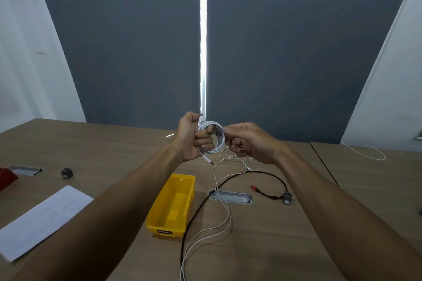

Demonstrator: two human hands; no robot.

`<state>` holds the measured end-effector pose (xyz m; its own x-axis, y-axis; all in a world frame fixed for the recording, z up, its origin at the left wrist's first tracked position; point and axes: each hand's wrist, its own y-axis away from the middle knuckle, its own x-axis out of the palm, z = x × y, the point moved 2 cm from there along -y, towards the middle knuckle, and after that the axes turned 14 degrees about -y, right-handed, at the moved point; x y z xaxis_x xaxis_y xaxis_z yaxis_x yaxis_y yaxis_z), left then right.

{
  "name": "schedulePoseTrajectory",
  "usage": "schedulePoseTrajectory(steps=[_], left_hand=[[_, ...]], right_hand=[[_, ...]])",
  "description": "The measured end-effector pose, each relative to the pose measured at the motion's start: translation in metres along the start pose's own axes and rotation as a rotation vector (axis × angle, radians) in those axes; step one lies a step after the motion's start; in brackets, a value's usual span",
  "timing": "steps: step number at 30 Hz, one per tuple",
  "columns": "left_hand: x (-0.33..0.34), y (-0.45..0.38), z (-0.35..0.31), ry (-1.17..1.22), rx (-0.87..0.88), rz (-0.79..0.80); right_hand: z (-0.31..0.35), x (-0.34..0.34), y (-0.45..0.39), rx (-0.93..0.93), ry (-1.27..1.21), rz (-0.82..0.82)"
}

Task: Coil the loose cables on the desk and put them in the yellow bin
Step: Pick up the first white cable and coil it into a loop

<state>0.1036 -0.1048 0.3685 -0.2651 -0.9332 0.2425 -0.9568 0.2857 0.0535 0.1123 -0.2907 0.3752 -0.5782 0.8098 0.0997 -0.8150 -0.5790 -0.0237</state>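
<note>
A white cable coil (pixel 217 138) hangs in the air above the desk, wound in several loops. My left hand (pixel 191 137) grips the coil's left side, with one plug sticking up above the fist and another dangling below. My right hand (pixel 249 141) pinches the coil's right edge. Below my hands the yellow bin (pixel 159 219) stands on the desk with nothing in it. To its right lie a loose black cable (pixel 277 178) with red plugs and a loose thin white cable (pixel 225 210).
A metal cable grommet (pixel 237 197) is set in the desk right of the bin. A white sheet of paper (pixel 43 219), a small black part (pixel 67 173) and a red object (pixel 5 178) lie at the left. Another white cable (pixel 370 151) loops at far right.
</note>
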Motion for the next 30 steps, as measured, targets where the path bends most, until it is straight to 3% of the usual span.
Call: schedulePoseTrajectory(steps=[12, 16, 20, 25, 30], left_hand=[[-0.001, -0.005, 0.006, -0.302, 0.009, -0.218], [-0.003, 0.000, 0.005, -0.483, 0.072, -0.200], [-0.001, 0.003, 0.007, -0.723, 0.110, -0.314], [0.007, 0.007, 0.009, -0.990, 0.169, -0.240], [0.003, 0.003, 0.012, -0.984, 0.131, -0.255]], right_hand=[[-0.005, 0.006, 0.005, -0.007, 0.135, 0.026], [-0.009, 0.004, 0.005, 0.000, 0.183, -0.070], [-0.010, 0.006, 0.005, -0.155, 0.202, -0.167], [-0.017, 0.009, 0.003, -0.174, 0.277, -0.133], [-0.020, 0.014, 0.006, -0.232, 0.369, -0.104]])
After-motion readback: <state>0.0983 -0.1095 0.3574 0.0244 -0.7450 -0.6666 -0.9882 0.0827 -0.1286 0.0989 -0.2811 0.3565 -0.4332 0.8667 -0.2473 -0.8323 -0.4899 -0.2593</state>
